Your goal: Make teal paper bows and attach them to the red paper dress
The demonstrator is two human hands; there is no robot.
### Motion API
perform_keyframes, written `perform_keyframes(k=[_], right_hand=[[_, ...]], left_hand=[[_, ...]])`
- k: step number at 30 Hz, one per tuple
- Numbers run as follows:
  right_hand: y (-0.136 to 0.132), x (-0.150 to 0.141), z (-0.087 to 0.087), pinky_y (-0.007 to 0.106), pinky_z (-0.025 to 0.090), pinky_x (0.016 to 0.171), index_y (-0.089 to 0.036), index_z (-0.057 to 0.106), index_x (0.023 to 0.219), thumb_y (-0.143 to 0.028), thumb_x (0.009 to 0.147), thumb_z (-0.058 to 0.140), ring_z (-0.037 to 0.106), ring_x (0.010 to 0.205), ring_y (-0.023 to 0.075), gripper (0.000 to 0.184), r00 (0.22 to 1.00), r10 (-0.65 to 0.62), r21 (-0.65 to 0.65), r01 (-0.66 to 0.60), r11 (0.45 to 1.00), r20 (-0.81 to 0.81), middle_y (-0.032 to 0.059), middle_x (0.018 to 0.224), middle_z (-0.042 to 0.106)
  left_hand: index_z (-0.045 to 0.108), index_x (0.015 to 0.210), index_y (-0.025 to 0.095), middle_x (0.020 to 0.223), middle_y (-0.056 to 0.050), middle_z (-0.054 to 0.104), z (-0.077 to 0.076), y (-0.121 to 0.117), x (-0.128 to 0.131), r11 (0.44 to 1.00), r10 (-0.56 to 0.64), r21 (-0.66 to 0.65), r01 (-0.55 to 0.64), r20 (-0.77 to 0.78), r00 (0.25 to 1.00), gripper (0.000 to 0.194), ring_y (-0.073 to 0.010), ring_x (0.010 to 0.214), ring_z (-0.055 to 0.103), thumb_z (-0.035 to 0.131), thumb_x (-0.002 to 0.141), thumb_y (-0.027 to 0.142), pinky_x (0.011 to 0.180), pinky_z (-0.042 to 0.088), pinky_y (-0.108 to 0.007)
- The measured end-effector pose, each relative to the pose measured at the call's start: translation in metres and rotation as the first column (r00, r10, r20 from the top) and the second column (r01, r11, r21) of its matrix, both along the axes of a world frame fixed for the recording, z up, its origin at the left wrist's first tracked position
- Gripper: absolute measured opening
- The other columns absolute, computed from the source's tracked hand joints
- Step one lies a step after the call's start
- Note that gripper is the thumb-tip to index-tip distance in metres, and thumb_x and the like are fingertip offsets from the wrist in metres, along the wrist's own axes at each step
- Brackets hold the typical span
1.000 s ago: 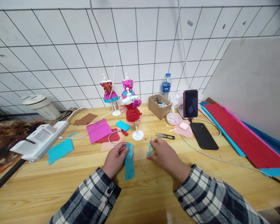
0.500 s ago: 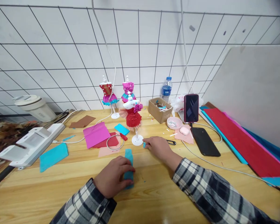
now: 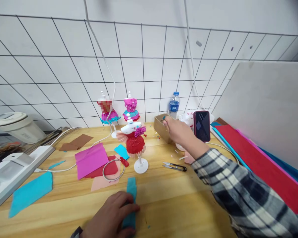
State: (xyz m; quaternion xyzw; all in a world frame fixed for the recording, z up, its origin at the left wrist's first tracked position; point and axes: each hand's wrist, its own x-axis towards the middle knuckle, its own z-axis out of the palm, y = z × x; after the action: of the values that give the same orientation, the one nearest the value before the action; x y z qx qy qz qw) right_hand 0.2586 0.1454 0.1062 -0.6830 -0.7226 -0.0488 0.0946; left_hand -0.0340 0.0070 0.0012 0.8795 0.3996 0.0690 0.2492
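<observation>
My left hand [image 3: 114,213] lies over a narrow strip of blue crepe paper [image 3: 131,185] on the table, fingers apart and resting across it. The palm hides part of the strip. My right hand [image 3: 177,130] is at the small cardboard box [image 3: 161,130], its fingertips pinched over the near rim. A small blue paper scrap [image 3: 164,118] shows at those fingertips. Between the hands stands a mini dress form [image 3: 135,143] in a red dress with a purple flower. Thread snips [image 3: 175,166] lie on the table below my right forearm.
Two more dressed forms stand behind, one in magenta [image 3: 130,105]. Magenta paper [image 3: 91,160], a blue sheet [image 3: 32,191] and a looped cable [image 3: 114,180] lie left. A power strip [image 3: 17,178], bottle [image 3: 174,104], upright phone [image 3: 201,125] and red paper [image 3: 258,165] surround the workspace.
My right hand has moved from beside the red form's base, back and right to the cardboard box, uncovering the snips. My left hand stays on the blue strip. The view has shifted.
</observation>
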Motion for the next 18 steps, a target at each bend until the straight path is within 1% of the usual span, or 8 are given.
perform_keyframes(k=[2, 6, 9, 12, 13, 15, 17, 18], right_hand=[[0.026, 0.011, 0.010, 0.030, 0.041, 0.069, -0.020, 0.061, 0.107, -0.049, 0.099, 0.020, 0.064, 0.089, 0.0247, 0.051, 0.997, -0.018, 0.035, 0.015, 0.999, 0.074, 0.0119, 0.095, 0.069], [0.063, 0.025, 0.005, 0.030, 0.043, 0.070, -0.020, 0.066, 0.102, -0.053, 0.092, 0.043, 0.065, 0.090, 0.0251, 0.042, 0.990, -0.011, -0.018, 0.013, 1.000, 0.137, 0.0119, 0.096, 0.070], [0.068, 0.031, 0.001, 0.030, 0.043, 0.072, -0.018, 0.067, 0.104, -0.049, 0.086, 0.055, 0.064, 0.091, 0.0254, 0.038, 0.991, -0.009, -0.028, 0.013, 1.000, 0.134, 0.0128, 0.098, 0.070], [0.055, 0.024, 0.001, 0.031, 0.043, 0.077, -0.017, 0.066, 0.105, -0.041, 0.095, 0.041, 0.062, 0.097, 0.0250, 0.036, 0.993, 0.004, 0.019, -0.006, 1.000, 0.122, 0.0139, 0.104, 0.068], [0.049, 0.017, -0.001, 0.032, 0.042, 0.078, -0.017, 0.065, 0.107, -0.038, 0.098, 0.034, 0.060, 0.099, 0.0246, 0.039, 0.993, 0.035, 0.050, -0.041, 0.998, 0.112, 0.0139, 0.107, 0.066], [0.036, -0.002, -0.013, 0.032, 0.043, 0.079, -0.017, 0.065, 0.106, -0.036, 0.099, 0.030, 0.060, 0.099, 0.0239, 0.040, 0.974, 0.215, 0.108, -0.222, 0.969, 0.078, 0.0125, 0.105, 0.066], [0.028, -0.023, -0.033, 0.031, 0.044, 0.081, -0.018, 0.066, 0.104, -0.033, 0.098, 0.033, 0.059, 0.099, 0.0227, 0.036, 0.912, 0.410, 0.020, -0.411, 0.912, 0.025, 0.0106, 0.103, 0.067], [0.028, -0.034, -0.046, 0.031, 0.044, 0.083, -0.017, 0.067, 0.102, -0.029, 0.097, 0.034, 0.058, 0.103, 0.0230, 0.035, 0.902, 0.431, -0.016, -0.431, 0.902, -0.007, 0.0114, 0.105, 0.066]], left_hand=[[0.064, 0.110, 0.035, 0.109, -0.003, 0.063, -0.003, 0.002, -0.002, 0.998, -0.033, 0.046, 0.032, 0.017, 0.999, 0.056, -0.0254, 0.098, 0.059, 0.080, 0.060, 0.016, 0.086, 0.050, -0.036], [0.061, 0.113, 0.033, 0.107, -0.001, 0.064, -0.008, 0.007, -0.007, 0.976, -0.130, 0.180, 0.119, 0.052, 0.990, 0.051, -0.0216, 0.093, 0.060, 0.078, 0.066, 0.021, 0.082, 0.052, -0.032], [0.060, 0.114, 0.031, 0.103, -0.002, 0.065, -0.012, 0.006, -0.001, 0.958, -0.154, 0.255, 0.134, 0.061, 0.986, 0.049, -0.0210, 0.089, 0.061, 0.077, 0.069, 0.030, 0.078, 0.053, -0.032], [0.061, 0.113, 0.030, 0.100, -0.003, 0.066, -0.015, 0.000, 0.013, 0.951, -0.096, 0.299, 0.079, 0.041, 0.995, 0.045, -0.0216, 0.086, 0.062, 0.076, 0.071, 0.036, 0.076, 0.053, -0.033], [0.061, 0.112, 0.029, 0.099, -0.003, 0.066, -0.015, -0.001, 0.017, 0.946, -0.093, 0.314, 0.077, 0.038, 0.995, 0.043, -0.0215, 0.086, 0.062, 0.075, 0.073, 0.039, 0.075, 0.053, -0.033], [0.061, 0.111, 0.028, 0.097, -0.003, 0.067, -0.016, -0.003, 0.023, 0.937, -0.118, 0.335, 0.099, 0.037, 0.992, 0.040, -0.0206, 0.085, 0.062, 0.071, 0.076, 0.043, 0.075, 0.052, -0.032], [0.061, 0.112, 0.027, 0.096, -0.003, 0.067, -0.018, -0.002, 0.026, 0.929, -0.141, 0.351, 0.119, 0.039, 0.989, 0.038, -0.0193, 0.083, 0.063, 0.069, 0.079, 0.045, 0.074, 0.052, -0.030], [0.061, 0.112, 0.027, 0.095, -0.003, 0.067, -0.019, -0.001, 0.026, 0.926, -0.144, 0.357, 0.121, 0.039, 0.989, 0.039, -0.0190, 0.083, 0.063, 0.068, 0.079, 0.046, 0.073, 0.052, -0.030]])
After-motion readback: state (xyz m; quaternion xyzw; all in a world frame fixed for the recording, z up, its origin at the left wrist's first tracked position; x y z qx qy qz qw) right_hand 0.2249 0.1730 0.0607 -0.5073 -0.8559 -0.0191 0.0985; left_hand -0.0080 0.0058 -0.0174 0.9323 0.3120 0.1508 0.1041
